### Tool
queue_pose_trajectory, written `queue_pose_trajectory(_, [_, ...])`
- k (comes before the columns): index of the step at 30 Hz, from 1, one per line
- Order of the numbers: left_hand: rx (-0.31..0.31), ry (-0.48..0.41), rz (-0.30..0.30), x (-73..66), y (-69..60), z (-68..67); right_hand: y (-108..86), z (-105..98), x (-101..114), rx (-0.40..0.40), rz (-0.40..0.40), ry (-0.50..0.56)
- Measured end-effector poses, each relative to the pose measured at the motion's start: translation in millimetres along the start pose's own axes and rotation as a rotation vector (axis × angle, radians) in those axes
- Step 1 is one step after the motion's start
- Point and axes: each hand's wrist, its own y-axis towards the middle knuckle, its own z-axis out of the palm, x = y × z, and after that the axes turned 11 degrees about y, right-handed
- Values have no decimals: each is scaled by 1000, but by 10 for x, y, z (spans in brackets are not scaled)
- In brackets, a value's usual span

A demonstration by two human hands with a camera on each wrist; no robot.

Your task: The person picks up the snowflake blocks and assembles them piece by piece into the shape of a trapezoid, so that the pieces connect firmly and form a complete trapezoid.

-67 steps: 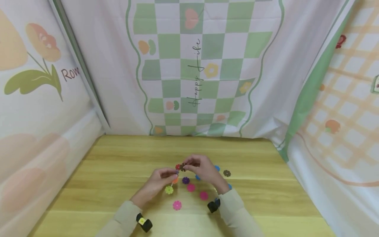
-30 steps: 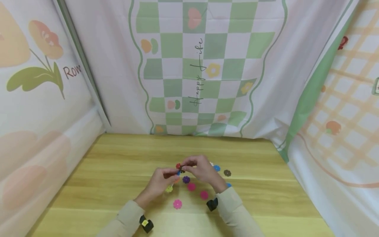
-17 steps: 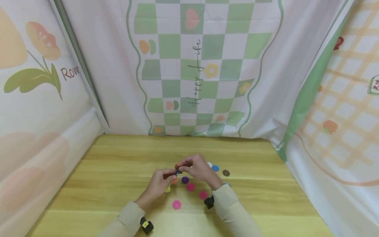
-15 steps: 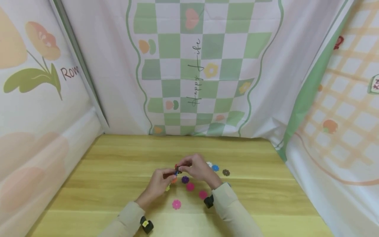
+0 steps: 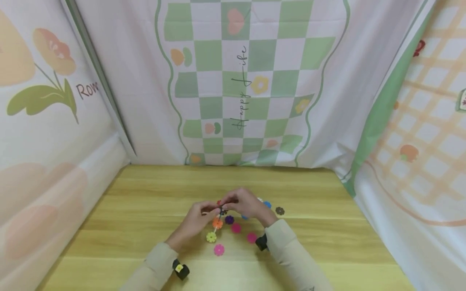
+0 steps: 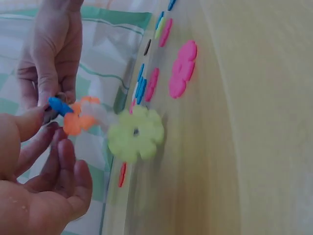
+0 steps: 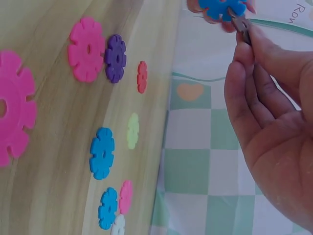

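Lime disc point(image 5: 211, 237) and orange disc point(image 5: 217, 223) are now swinging toward 5 o'clock, left hand point(image 5: 196, 220) pinching the blue disc point(image 7: 221, 8), right hand point(image 5: 245, 203) pinching the brown disc point(image 7: 240, 24).

The head view looks from above, facing forward and down across the pale yellow wood-grain table point(image 5: 327, 238) to the green-and-white checked fabric curtain point(image 5: 260, 56); the left hand point(image 5: 195, 221) and the right hand point(image 5: 248, 206) appear at medium range, low in its field. The left-wrist view looks closely along the table, imaged on its right, curtain at left. The right-wrist view, also close, shows the reverse: table left, curtain right. Both wrist views share the blue flower-shaped plastic disc point(image 7: 215, 9); the head and left-wrist views share both hands and the yellow-green flower-shaped plastic disc point(image 6: 147, 139).
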Motion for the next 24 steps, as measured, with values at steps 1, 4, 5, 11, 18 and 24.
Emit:
queue_pose_trajectory(1, [-9,-8,-1,-1,10,1,7,2,-3,10,-1,6])
queue_pose_trajectory(4, [-29,-23,-3,6,28,5,20,5,-11,30,1,20])
queue_pose_trajectory(5, [-36,-22,-7,10,28,4,21,4,-19,31,9,17])
queue_pose_trajectory(11, [-91,-26,-40,55,10,-36,-20,1,-86,-1,70,-100])
queue_pose_trajectory(18, [-119,-39,-82,76,-17,-67,-109,104,-284,11,153,-240])
queue_pose_trajectory(24, [-129,-50,-85,88,-33,-56,-117,174,-360,17,142,-226])
